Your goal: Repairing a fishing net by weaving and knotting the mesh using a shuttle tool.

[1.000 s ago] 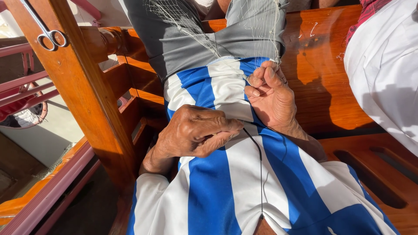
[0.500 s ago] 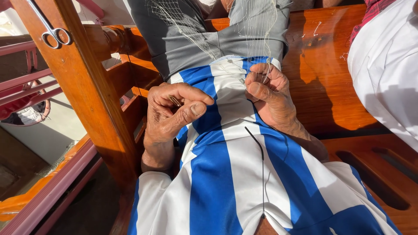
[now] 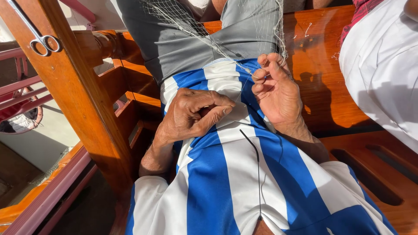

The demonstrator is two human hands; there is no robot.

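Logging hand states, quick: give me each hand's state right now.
Left hand: curled closed against the striped shirt; contents cannot be told.
Right hand: fingers pinched on the fishing net twine.

You have no packages, labels, signs or screens anywhere in front of you here.

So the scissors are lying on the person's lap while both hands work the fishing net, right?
Not quite. The scissors hang on the wooden post at upper left, not on the lap, as the head view shows. The left hand and right hand do work the fishing net.
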